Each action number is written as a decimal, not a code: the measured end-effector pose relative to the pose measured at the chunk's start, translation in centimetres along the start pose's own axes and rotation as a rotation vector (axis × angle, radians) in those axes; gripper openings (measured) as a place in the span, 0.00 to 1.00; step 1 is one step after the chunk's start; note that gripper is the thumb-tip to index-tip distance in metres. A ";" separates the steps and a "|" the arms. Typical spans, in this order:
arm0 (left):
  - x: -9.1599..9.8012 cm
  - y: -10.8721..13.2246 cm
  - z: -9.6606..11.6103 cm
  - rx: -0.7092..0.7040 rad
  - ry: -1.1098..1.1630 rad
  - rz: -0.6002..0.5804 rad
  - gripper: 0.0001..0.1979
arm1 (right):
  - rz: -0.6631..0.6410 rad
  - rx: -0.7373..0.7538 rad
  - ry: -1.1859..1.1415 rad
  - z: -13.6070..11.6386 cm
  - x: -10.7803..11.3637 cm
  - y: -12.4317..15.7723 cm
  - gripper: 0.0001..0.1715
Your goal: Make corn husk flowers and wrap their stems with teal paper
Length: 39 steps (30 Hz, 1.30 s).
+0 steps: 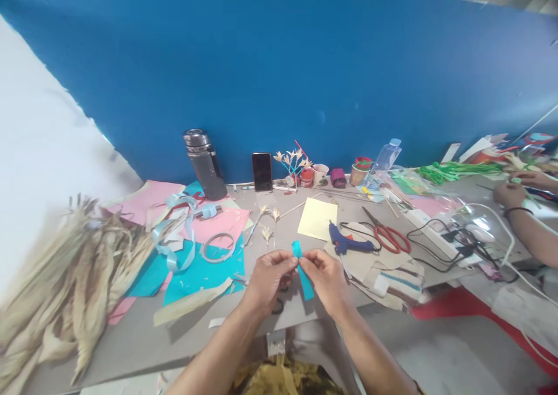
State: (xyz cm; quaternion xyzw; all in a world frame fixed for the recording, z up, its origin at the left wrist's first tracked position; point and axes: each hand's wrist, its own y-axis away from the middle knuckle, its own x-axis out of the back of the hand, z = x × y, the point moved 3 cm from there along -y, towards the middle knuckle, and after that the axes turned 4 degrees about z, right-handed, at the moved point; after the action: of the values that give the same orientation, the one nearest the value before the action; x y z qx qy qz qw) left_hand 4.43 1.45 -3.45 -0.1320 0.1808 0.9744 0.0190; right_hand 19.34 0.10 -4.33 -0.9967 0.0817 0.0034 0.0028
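Turquoise strip (307, 287), thin and ribbon-like, is held up over the near edge of the table (139, 345), centred in front of the body. Left hand (268, 282) and right hand (328, 282) both have thumb and fingers closed on it, pinching side by side just below the top. Top end sticks up above the pinch and looks crumpled or folded, too small to tell which. Tail hangs down between the hands, flat, slightly slanted.

Doing it well, my read: keep both pinches close together, fingertips only, edges lined up before pressing. Light, even pull; material looks thin, so a hard tug could crease or tear it. Let one hand anchor while the other works, and keep the tail from twisting.

Just beyond the fingers: pale yellow sheet (317, 219). Right of it, blue glue gun (351, 243), then red-handled scissors (394, 238) with blades partly apart. Left side: small husk flowers (267, 233), tape ring (218, 261) on coloured paper, loose husk piece (194, 306) near the left forearm.

Farther out: dried husks (85, 284) heaped far left, flask (204, 165) and phone (262, 172) upright by the wall, power strip (433, 235) with cables on the right, a co-worker's hand (510, 194) past that.
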 end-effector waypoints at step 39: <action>8.1 0.6 6.9 -0.318 0.312 0.135 0.16 | 0.190 0.138 -0.054 -4.1 0.4 -3.3 0.16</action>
State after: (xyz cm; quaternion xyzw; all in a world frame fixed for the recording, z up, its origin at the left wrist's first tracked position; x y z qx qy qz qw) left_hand -5.14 3.22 0.84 -0.2698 0.0341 0.9576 -0.0952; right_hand 20.33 3.23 -0.20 -0.9814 0.1757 0.0247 0.0732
